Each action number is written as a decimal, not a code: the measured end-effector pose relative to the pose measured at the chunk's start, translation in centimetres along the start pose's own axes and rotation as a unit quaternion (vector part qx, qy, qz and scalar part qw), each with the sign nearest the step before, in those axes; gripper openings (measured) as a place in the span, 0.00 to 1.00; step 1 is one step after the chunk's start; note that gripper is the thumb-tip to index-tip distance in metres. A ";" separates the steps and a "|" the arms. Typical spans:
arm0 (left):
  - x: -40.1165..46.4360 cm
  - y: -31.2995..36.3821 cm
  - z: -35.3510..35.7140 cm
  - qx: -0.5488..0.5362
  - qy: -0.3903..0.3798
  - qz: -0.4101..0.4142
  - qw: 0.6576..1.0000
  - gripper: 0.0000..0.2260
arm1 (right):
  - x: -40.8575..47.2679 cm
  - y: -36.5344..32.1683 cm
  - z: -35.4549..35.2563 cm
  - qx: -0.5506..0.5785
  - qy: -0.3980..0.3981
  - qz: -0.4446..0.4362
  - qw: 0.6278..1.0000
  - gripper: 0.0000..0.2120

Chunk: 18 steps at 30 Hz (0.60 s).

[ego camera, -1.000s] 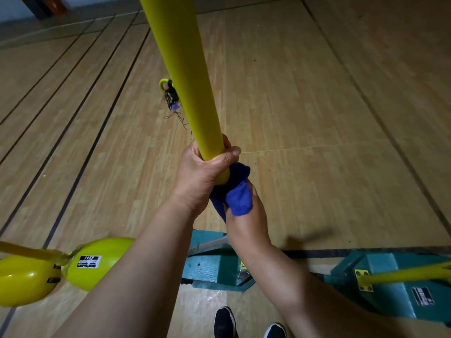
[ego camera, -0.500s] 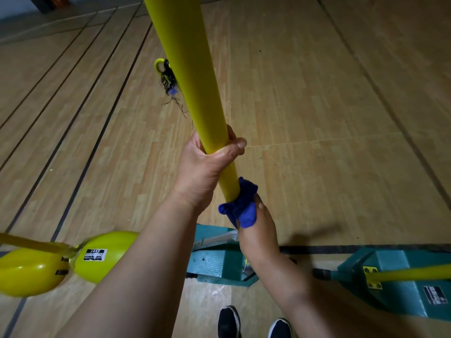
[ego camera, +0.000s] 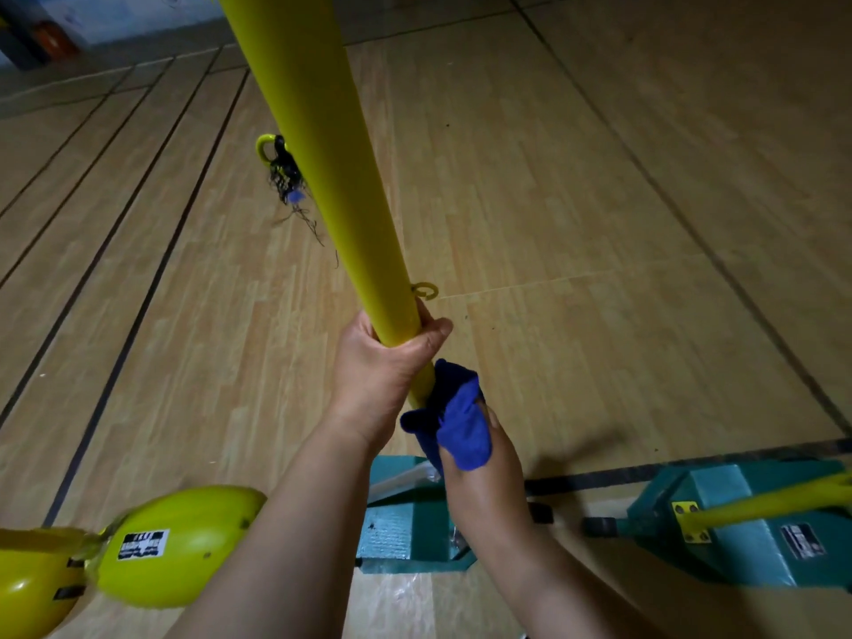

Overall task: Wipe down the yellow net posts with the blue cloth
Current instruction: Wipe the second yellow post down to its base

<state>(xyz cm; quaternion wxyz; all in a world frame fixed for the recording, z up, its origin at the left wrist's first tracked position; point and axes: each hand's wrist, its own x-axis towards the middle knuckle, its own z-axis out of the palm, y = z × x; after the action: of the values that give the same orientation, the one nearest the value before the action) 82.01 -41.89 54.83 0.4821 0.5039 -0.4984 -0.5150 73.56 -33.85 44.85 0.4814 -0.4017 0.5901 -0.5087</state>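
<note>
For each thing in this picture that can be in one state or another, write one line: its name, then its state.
Left hand: gripping the yellow post, fingers curled round it.
Right hand: holding the blue cloth against the post, below the left hand.
Yellow post: upright in its green base, held.
Blue cloth: bunched, wrapped against the post.
Upper hook: tangled with black string.
Lower hook: bare.
Green base: resting on the floor.

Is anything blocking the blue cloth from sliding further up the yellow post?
Yes. The left hand grips the yellow post directly above the blue cloth, which the right hand holds around the post. Higher up, a small hook and a hook with tangled black cord stick out.
</note>
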 end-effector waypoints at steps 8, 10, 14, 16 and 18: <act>-0.5 -1.8 0.2 0.016 -0.019 -0.018 1.000 0.16 | -2.4 0.7 1.3 -0.074 0.051 -0.009 0.996 0.22; -0.3 -2.0 0.0 0.019 -0.027 -0.011 0.999 0.11 | -2.9 1.8 1.5 -0.089 0.061 0.010 0.994 0.22; 0.2 -2.6 -0.5 0.015 -0.044 0.004 0.999 0.11 | -2.8 3.2 2.3 -0.115 0.065 0.012 0.991 0.22; 0.4 -3.2 -0.6 0.023 -0.041 0.009 0.999 0.12 | -2.8 3.5 2.8 -0.103 0.074 0.007 0.992 0.22; 0.4 -3.6 -0.5 0.028 -0.032 0.018 0.999 0.11 | -3.1 3.8 3.0 -0.058 0.084 0.012 0.995 0.23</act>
<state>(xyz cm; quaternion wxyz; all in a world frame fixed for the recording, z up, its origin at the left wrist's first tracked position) 82.54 -42.12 51.21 0.4606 0.4917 -0.5368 -0.5078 77.24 -30.91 41.52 0.4118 -0.3778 0.6617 -0.4999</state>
